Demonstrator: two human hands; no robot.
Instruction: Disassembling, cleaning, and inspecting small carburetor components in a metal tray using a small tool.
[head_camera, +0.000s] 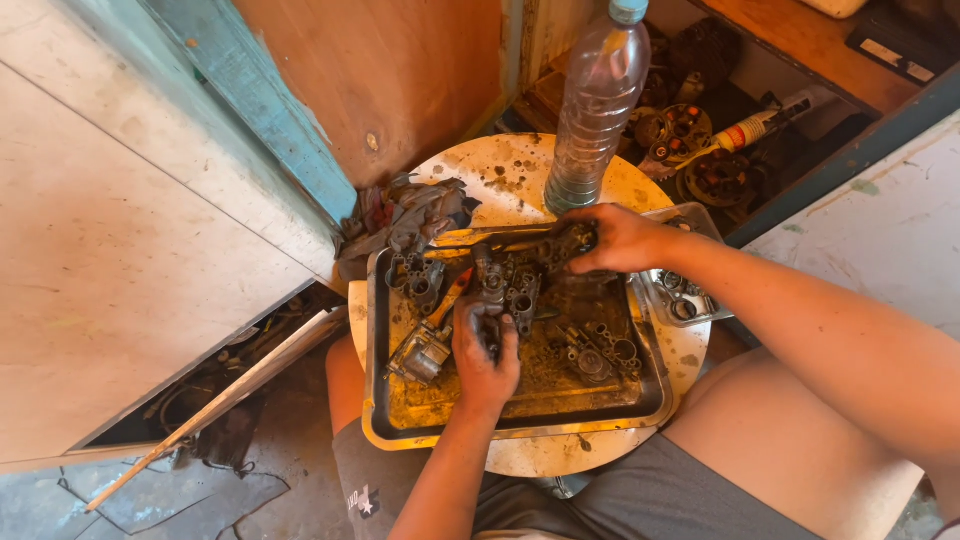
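Over the greasy tray (400, 425), left hand (484, 352) and right hand (617, 238) both grip one carburetor body (512, 282), bottle (595, 105) just behind.

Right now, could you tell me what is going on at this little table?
A seated person works over a grimy metal tray on a round stool-like table. Both hands grip a greasy metal engine part in the tray: the left hand from below, the right hand at its far end. A plastic bottle stands behind.
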